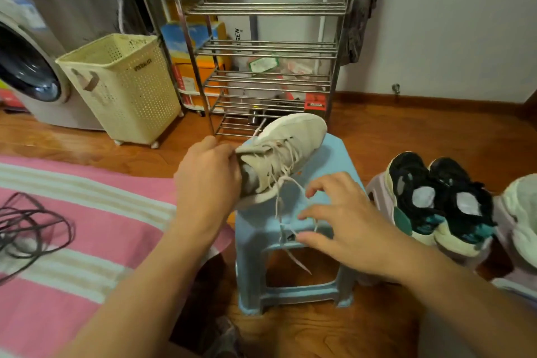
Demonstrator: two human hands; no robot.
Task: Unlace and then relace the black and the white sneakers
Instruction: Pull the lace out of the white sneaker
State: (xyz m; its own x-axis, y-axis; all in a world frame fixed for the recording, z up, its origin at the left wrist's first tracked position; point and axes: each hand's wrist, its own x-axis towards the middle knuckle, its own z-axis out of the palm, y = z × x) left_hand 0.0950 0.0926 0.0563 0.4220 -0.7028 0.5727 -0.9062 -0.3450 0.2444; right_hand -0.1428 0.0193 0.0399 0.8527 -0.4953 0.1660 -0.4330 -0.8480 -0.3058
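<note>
Wooden floor under a pale blue plastic stool (293, 296); on it my left hand (207, 171) grips the white sneaker's (283, 154) heel, steadying it, while right hand (340, 222) fingers, spread, reach its loose white lace (280, 215).

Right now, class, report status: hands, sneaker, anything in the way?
Left hand grips white sneaker at heel. Right hand open over loose lace. Sneaker on blue stool. Nothing obstructing.

Two white sneakers (286, 151) (523, 212), two black sneakers (412, 195) (462, 200), two stools (293, 229) (377, 186).
</note>
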